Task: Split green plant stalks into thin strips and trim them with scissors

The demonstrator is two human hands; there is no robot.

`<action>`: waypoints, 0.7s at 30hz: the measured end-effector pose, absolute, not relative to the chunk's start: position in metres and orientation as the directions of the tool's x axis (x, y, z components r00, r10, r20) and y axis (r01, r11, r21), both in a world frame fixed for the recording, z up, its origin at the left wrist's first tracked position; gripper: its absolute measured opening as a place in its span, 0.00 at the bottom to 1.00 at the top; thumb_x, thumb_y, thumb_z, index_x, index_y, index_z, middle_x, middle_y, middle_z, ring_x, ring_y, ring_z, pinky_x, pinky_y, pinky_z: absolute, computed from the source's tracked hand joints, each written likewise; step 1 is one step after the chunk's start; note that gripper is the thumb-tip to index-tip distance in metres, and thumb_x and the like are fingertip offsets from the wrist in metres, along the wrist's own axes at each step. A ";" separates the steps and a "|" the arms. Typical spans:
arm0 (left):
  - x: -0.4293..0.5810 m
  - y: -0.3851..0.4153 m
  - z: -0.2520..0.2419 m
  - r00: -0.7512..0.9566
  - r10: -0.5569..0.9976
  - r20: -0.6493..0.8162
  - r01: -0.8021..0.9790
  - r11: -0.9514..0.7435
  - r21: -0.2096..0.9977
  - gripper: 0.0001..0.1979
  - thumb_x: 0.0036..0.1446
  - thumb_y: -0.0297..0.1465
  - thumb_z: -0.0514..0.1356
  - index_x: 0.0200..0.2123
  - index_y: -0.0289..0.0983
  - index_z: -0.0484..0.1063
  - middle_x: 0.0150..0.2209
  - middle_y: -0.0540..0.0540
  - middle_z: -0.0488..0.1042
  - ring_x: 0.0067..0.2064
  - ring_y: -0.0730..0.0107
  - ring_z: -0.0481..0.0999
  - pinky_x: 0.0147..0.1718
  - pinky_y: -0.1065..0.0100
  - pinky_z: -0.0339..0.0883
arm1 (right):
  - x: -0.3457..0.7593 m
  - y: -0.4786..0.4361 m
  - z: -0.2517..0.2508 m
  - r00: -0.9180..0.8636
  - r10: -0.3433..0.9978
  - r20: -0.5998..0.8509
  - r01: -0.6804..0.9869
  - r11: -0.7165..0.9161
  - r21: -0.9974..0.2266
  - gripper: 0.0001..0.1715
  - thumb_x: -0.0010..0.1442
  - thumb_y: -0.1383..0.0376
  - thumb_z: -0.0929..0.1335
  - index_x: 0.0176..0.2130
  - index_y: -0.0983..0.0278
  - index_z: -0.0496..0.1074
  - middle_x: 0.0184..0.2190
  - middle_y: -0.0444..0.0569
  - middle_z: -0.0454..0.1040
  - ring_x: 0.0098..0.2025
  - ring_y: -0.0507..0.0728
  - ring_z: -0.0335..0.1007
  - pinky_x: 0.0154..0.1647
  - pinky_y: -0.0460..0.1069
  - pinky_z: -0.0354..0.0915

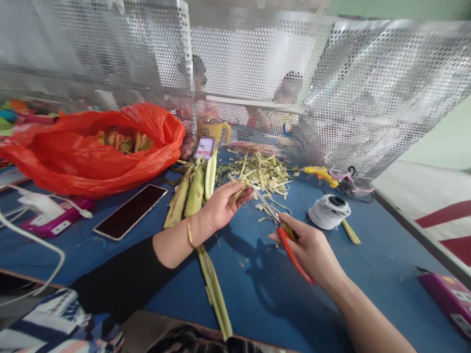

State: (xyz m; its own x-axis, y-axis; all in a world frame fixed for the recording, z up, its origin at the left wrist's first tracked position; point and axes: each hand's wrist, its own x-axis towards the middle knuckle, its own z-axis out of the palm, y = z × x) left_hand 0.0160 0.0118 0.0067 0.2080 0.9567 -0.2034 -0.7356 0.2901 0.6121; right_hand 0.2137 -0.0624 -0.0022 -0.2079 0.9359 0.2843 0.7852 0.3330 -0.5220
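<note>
At the far left of a blue table (253,299), dried plant matter is held in an open red plastic bag (91,169). Just in front of it, a white charger (46,206) is seen plugged into a purple power strip (66,223), and a dark-screened smartphone (130,212) is laid beside them. Long green-yellow husks (195,191) are spread farther right, partly crossed by the left forearm. At the table's centre, a small pale bundle of husk strips (246,181) is pinched between the thumb and fingers of the left hand (224,203), which is raised above the tabletop. Behind it, a loose pile of trimmings (270,171) is heaped. Red-handled scissors (288,250) are gripped in the right hand (312,245), their blades directed toward the bundle. To the right, a yellow glue gun (322,175) and a spool of white thread (328,213) are seen; another purple power strip is placed near the right edge.
</note>
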 end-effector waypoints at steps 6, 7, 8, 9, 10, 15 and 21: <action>0.016 0.011 0.006 0.208 0.954 -0.216 -0.731 0.298 0.615 0.09 0.59 0.21 0.57 0.27 0.31 0.74 0.26 0.45 0.78 0.29 0.74 0.78 0.40 0.70 0.75 | 0.211 -0.063 -0.001 -0.175 0.951 0.253 0.787 0.289 -0.545 0.21 0.58 0.53 0.67 0.45 0.64 0.76 0.31 0.48 0.78 0.30 0.56 0.72 0.32 0.46 0.66; 0.016 0.011 0.006 0.207 0.955 -0.214 -0.732 0.296 0.613 0.09 0.59 0.21 0.57 0.27 0.31 0.74 0.26 0.45 0.78 0.29 0.74 0.78 0.40 0.70 0.75 | 0.211 -0.063 -0.001 -0.171 0.954 0.246 0.784 0.283 -0.552 0.22 0.58 0.53 0.67 0.45 0.64 0.76 0.30 0.48 0.78 0.30 0.56 0.72 0.32 0.47 0.66; 0.016 0.011 0.006 0.207 0.955 -0.213 -0.734 0.295 0.612 0.09 0.59 0.21 0.57 0.27 0.31 0.74 0.26 0.46 0.77 0.29 0.74 0.78 0.39 0.70 0.75 | 0.210 -0.064 -0.001 -0.166 0.957 0.238 0.781 0.275 -0.561 0.23 0.57 0.52 0.67 0.46 0.63 0.75 0.29 0.48 0.77 0.30 0.56 0.72 0.31 0.47 0.66; 0.016 0.012 0.006 0.207 0.955 -0.212 -0.735 0.295 0.611 0.09 0.59 0.21 0.57 0.27 0.31 0.73 0.26 0.46 0.77 0.29 0.75 0.78 0.39 0.70 0.75 | 0.209 -0.064 -0.001 -0.163 0.960 0.229 0.777 0.267 -0.570 0.24 0.57 0.51 0.67 0.47 0.63 0.75 0.29 0.47 0.77 0.30 0.56 0.72 0.31 0.47 0.66; 0.016 0.012 0.006 0.209 0.954 -0.214 -0.735 0.297 0.610 0.09 0.59 0.21 0.57 0.27 0.31 0.73 0.26 0.46 0.77 0.29 0.75 0.78 0.39 0.70 0.75 | 0.209 -0.064 -0.001 -0.158 0.962 0.220 0.774 0.260 -0.577 0.25 0.57 0.51 0.67 0.48 0.64 0.74 0.28 0.47 0.77 0.30 0.57 0.72 0.30 0.47 0.66; 0.016 0.013 0.006 0.214 0.951 -0.222 -0.730 0.307 0.611 0.11 0.60 0.22 0.56 0.27 0.31 0.73 0.26 0.46 0.77 0.29 0.75 0.78 0.42 0.70 0.75 | 0.207 -0.065 -0.002 -0.156 0.968 0.195 0.792 0.240 -0.561 0.29 0.56 0.49 0.67 0.50 0.64 0.72 0.28 0.47 0.75 0.30 0.56 0.71 0.28 0.46 0.65; 0.017 0.012 0.006 0.212 0.951 -0.227 -0.727 0.309 0.613 0.10 0.60 0.22 0.57 0.27 0.31 0.73 0.26 0.45 0.77 0.28 0.75 0.78 0.41 0.70 0.75 | 0.207 -0.066 0.001 -0.177 0.968 0.177 0.790 0.247 -0.561 0.25 0.58 0.49 0.65 0.45 0.64 0.72 0.26 0.46 0.74 0.29 0.55 0.69 0.27 0.45 0.64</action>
State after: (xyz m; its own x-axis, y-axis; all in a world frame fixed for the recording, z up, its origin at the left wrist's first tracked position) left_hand 0.0168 0.0123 0.0059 0.2120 0.9505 -0.2271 -0.7273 0.3087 0.6130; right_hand 0.2066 -0.0659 0.0011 -0.1773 0.9681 0.1772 0.7901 0.2474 -0.5608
